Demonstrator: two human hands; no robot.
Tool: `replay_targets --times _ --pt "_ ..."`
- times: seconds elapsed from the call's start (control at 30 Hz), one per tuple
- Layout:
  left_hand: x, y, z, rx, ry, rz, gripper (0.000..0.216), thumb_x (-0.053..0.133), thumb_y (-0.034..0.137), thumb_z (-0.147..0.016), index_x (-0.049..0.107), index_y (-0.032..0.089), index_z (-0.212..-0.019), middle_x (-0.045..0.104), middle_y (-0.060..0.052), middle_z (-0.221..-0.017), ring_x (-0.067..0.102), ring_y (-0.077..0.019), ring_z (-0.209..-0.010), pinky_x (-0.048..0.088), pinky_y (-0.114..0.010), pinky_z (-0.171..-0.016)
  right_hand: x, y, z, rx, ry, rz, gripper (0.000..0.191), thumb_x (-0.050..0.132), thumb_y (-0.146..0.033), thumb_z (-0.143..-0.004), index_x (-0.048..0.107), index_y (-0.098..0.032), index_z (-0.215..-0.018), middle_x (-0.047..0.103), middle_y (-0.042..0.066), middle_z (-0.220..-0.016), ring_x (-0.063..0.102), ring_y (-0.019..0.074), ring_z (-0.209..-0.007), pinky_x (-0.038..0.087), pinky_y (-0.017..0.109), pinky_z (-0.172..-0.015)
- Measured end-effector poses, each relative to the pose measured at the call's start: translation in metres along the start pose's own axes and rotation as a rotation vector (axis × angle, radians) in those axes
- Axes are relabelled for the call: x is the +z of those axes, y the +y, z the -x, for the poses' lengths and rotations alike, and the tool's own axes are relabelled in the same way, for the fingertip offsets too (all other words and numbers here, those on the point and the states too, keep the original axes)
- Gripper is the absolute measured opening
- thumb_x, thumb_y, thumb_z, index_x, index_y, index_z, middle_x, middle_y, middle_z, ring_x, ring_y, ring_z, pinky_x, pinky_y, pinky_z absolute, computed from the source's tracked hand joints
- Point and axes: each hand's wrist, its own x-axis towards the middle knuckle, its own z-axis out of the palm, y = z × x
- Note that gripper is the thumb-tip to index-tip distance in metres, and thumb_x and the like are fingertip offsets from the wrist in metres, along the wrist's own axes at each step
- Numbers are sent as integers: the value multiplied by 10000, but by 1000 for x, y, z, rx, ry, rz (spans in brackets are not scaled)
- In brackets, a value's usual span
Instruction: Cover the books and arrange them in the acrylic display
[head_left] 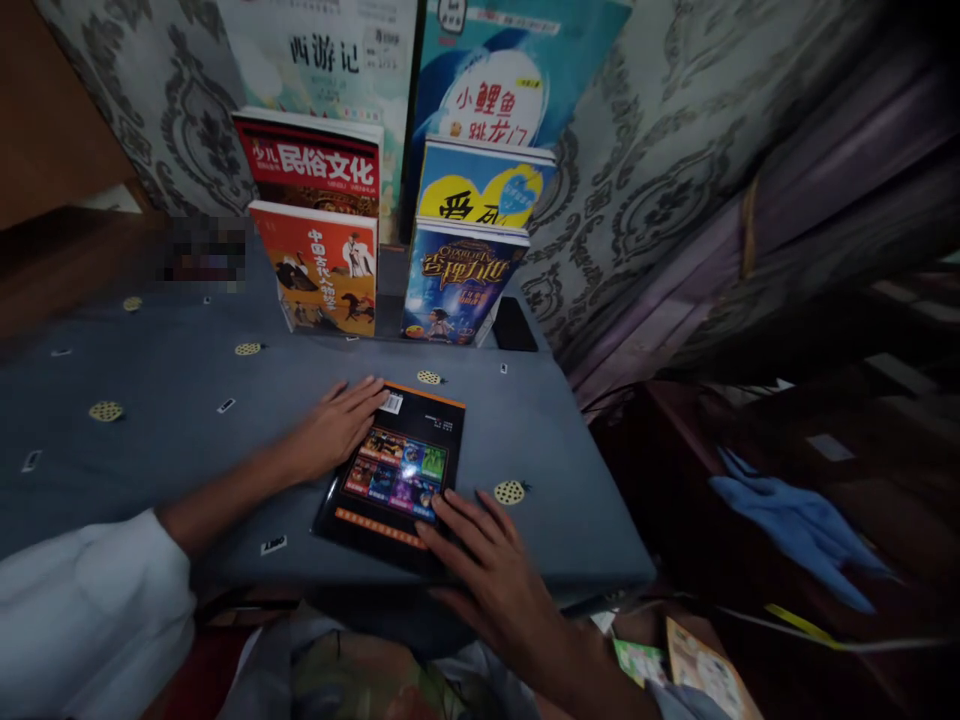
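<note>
A black book (397, 465) with orange strips and a grid of small colour pictures lies closed on the table, its barcode at the far end. Flat along the book's far left corner rests my left hand (341, 430), fingers stretched out. My right hand (480, 545) lies over the near right corner with its fingers spread on the cover. Neither hand grips the book. Beyond it, books stand upright in two columns: an orange book (326, 270) and a red book (315, 165) on the left, a blue book (461, 285) and a yellow book (487, 190) on the right.
Larger books (322, 60) stand behind the columns, against a patterned curtain (660, 170). A dark phone-like slab (515, 325) lies right of the blue book. The grey tablecloth (172, 440) drops off at the right edge, where a blue cloth (795, 520) lies lower down.
</note>
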Motion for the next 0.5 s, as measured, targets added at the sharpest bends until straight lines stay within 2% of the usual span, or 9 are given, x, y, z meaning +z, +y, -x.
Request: replay_targets --times 0.1,0.23,0.33,0.5 --pt "0 8 8 13 0 18 485 292 270 -1042 472 200 -1488 457 -100 -1571 357 -207 -1501 305 -473 -1227 5 -8 6 25 101 -44 491 537 -111 -936 593 -278 -1394 691 99 -1325 613 259 -1249 565 482 -997" --pt "0 15 15 24 6 58 476 333 272 -1032 494 220 -1477 478 -79 -1558 379 -207 -1489 317 -469 -1234 4 -13 4 2 203 -130 412 480 -95 -955 653 -246 -1296 739 107 -1182 668 234 -1085 627 403 -845" --pt "-3 18 16 33 43 133 464 375 325 -1026 538 214 -1446 508 -80 -1534 408 -222 -1473 335 -479 -1232 -7 -11 -4 -87 260 -174 314 485 -115 -975 683 -200 -1205 755 114 -1093 684 223 -1030 634 381 -828" --pt "-13 18 11 -92 69 457 484 368 524 -1018 701 275 -1266 637 -35 -1408 472 -261 -1430 362 -514 -1221 -41 0 -26 -198 296 -241 318 497 -164 -1005 630 -191 -1293 772 106 -1083 693 211 -1102 623 346 -889"
